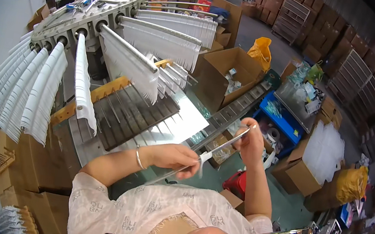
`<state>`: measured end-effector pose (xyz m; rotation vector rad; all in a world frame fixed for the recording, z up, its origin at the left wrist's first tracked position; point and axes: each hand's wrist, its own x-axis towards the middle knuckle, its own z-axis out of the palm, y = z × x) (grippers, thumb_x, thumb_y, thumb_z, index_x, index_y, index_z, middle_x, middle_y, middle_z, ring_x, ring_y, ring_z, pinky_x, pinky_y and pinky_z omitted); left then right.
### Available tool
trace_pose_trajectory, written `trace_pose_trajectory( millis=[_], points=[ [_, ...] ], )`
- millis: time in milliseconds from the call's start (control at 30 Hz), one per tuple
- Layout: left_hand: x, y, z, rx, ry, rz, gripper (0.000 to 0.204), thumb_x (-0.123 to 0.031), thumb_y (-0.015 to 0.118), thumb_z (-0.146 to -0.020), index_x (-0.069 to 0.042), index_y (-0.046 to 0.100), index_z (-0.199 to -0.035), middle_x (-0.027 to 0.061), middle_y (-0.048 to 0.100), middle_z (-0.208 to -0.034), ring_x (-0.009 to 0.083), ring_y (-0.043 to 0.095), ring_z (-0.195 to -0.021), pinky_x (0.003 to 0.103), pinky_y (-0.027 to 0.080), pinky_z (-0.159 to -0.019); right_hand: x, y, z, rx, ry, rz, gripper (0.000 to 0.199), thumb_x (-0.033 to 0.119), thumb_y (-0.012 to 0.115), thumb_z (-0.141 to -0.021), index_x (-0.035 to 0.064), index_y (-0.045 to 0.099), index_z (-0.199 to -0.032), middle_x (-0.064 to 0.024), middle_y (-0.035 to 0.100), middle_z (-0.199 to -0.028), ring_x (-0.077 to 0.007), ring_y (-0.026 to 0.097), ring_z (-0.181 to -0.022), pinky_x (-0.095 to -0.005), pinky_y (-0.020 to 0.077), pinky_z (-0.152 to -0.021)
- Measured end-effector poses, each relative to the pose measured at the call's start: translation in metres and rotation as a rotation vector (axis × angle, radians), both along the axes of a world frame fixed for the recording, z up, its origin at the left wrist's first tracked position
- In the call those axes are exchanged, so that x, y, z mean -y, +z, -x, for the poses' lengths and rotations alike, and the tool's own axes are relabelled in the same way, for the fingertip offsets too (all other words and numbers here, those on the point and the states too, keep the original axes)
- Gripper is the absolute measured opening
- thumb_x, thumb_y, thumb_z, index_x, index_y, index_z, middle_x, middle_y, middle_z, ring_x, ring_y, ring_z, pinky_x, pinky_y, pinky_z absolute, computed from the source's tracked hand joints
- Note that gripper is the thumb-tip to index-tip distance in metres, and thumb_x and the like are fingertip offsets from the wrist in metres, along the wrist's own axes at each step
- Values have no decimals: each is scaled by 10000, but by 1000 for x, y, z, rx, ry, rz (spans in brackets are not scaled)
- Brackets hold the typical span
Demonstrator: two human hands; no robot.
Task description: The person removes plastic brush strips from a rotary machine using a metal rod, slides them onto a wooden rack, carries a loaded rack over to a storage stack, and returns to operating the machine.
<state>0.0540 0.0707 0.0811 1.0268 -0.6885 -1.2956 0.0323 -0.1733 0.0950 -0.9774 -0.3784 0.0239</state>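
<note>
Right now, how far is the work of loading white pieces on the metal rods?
Done: many rods on the round rack already hang full of white pieces. In hand: the left hand and the right hand hold one thin metal rod with a single white piece on it. Left: this rod is nearly bare.

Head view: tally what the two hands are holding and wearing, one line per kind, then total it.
Long thin metal rod held between left hand and right hand: 1
Small white plastic piece on the rod: 1
Thin silver bangle on the left wrist: 1
Total: 3
</note>
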Motion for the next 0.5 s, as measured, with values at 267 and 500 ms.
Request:
trace_pose_trajectory(
  millis=[267,500],
  points=[
    [26,2,0,-135,809,118,279,-220,425,-875,28,538,-937,119,589,-877,164,577,-790,279,463,-738,-68,-33,44,854,-496,1008,377,-26,637,-569,26,492,-914,-137,510,-820,-280,514,-711,-332,431,-615],
    [-6,1,13,138,927,45,305,-235,463,-864,55,549,-904,102,597,-825,170,590,-771,288,470,-747,-82,-21,32,874,-705,756,204,-73,600,-649,9,538,-825,-148,547,-807,-227,549,-666,-268,447,-559]
  ],
)
